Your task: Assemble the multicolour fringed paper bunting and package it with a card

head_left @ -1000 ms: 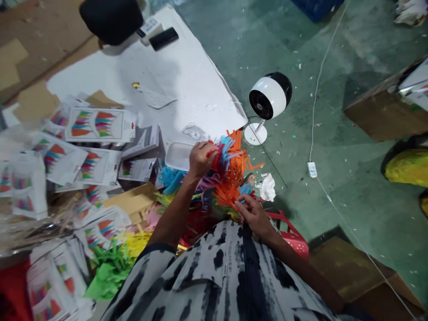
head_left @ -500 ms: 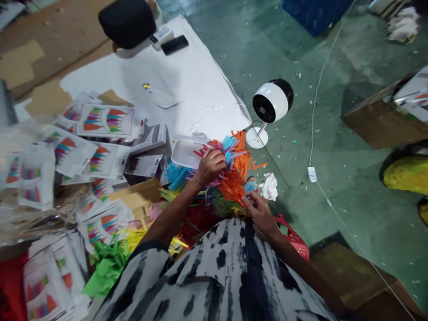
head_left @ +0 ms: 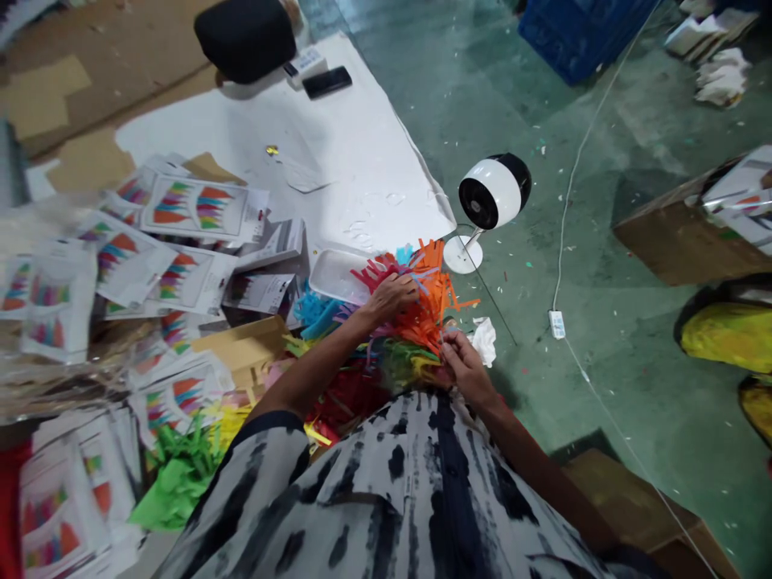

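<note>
Bunches of cut tissue-paper tassels lie heaped in front of my body. My left hand [head_left: 395,297] rests palm down on them with its fingers curled into the fringe, between the pink tassel [head_left: 375,272] and the orange tassel [head_left: 431,301]. My right hand [head_left: 466,366] is closed in a pinch at the lower right end of the orange fringe. What its fingertips hold is too small to make out. A blue tassel [head_left: 317,314] lies left of the hands, beside a clear plastic tray [head_left: 338,275]. Green and yellow tissue lies just below the orange fringe.
Printed tassel-garland packages [head_left: 190,211] pile up at left, near a green tassel [head_left: 178,474]. A phone [head_left: 327,82] lies on the white table sheet [head_left: 355,145]. A white fan [head_left: 491,193] stands right of the table; a crumpled tissue [head_left: 484,341] lies by my right hand.
My left hand has shifted slightly right and down across the fringe, and more of the pink tassel shows. My right hand remains pinched by the orange fringe. The view has moved a little.
</note>
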Demonstrator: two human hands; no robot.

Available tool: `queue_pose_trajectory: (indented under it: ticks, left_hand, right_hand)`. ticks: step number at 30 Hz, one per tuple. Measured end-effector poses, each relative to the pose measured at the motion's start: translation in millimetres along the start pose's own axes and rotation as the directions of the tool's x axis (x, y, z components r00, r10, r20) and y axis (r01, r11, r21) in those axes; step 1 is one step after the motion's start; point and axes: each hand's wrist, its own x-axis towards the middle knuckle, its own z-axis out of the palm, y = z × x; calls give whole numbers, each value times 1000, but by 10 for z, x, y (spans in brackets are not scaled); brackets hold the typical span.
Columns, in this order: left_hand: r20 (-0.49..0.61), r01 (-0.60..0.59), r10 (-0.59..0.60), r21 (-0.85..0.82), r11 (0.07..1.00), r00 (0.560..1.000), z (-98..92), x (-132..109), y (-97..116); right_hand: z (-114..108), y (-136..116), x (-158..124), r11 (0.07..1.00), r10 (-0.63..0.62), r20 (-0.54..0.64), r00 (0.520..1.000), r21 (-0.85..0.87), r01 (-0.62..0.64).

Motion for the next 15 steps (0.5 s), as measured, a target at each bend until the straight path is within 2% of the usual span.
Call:
queue_pose_trajectory:
  ticks: [3,6,8,9,11,13,15]
  left_hand:
    - [-210,42,-66,-118,992,976,-169,14,39]
    - [-380,144,-246,-276,950,892,-368,38,119]
    - [-411,219,-360,-352,910,837,-485,51,200]
    - [-411,242,-397,-380,893,821,-533,56,249]
    - [-403,239,-416,-421,875,815,-601,65,362]
    - [-382,213,-387,-425,880,839,-631,74,488]
    - [-340,195,-346,-406,893,875,-614,77,621]
  right_hand:
    - [-75,-92,102,1000,-3,14,1000,8,3]
    - [-133,-160,185,991,-54,31,998,-119,58]
    - [-164,-191,214,947,-112,46,993,-296,121]
    - [-176,-208,217,896,-147,61,987,-414,159]
    - [-192,-255,198,722,-199,122,972,-653,230]
    - [-200,-322,154,499,-205,191,960,-823,271]
    - [-207,-395,102,295,-190,232,954,-914,280]
